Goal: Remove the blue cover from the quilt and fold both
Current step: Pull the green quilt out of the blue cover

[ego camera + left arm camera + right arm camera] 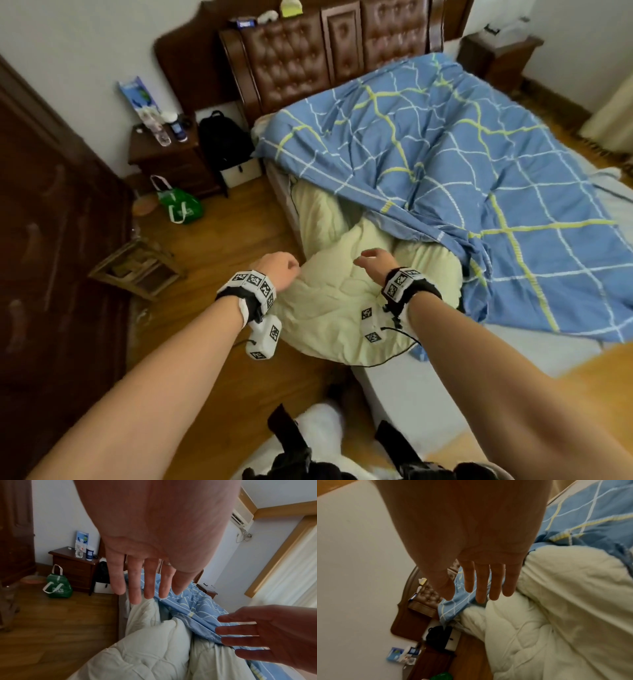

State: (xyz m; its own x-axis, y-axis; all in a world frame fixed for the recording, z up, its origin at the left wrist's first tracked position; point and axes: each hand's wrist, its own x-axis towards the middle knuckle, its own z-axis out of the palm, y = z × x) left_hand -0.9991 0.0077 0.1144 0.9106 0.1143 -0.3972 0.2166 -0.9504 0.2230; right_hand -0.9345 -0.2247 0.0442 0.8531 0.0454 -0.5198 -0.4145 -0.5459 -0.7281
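The blue checked cover lies rumpled over most of the bed. A pale yellow quilt bulges out of its open end at the bed's near corner. My left hand hovers above the quilt's left edge, fingers straight and holding nothing. My right hand hangs above the quilt's middle, fingers spread and empty; the right hand also shows in the left wrist view. The quilt and cover lie below the fingers.
A brown tufted headboard stands at the far end. A dark nightstand with bottles, a black backpack and a green bag sit left of the bed. A wardrobe lines the left wall; a wooden stool stands on the floor.
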